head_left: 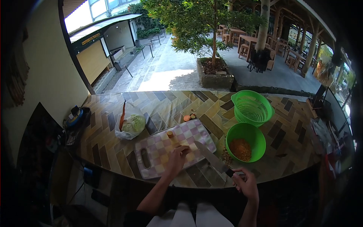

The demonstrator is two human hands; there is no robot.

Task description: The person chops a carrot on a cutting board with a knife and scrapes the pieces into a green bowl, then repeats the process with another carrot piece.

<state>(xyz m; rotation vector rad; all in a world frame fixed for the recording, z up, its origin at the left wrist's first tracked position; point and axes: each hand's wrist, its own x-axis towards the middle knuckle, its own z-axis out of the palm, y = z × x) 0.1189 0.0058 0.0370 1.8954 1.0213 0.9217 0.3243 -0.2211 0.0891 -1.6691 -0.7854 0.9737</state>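
Note:
My right hand [245, 183] is closed round the black handle of a knife [211, 157], whose blade points up and left over the right edge of a checkered cutting board [153, 145]. My left hand [177, 157] is over the board, its fingers bent together left of the blade; what they hold, if anything, is too small to tell. A short orange-brown piece [170, 134] stands on the board above my left hand. Right of the knife, a green bowl [259, 142] holds orange chopped bits [241, 149].
A green strainer basket [252, 108] stands behind the bowl. Small orange pieces [187, 117] lie behind the board. At the left are a plastic bag with a pale green vegetable [133, 124] and a long orange-red item [122, 115]. Scraps lie between board and bowl.

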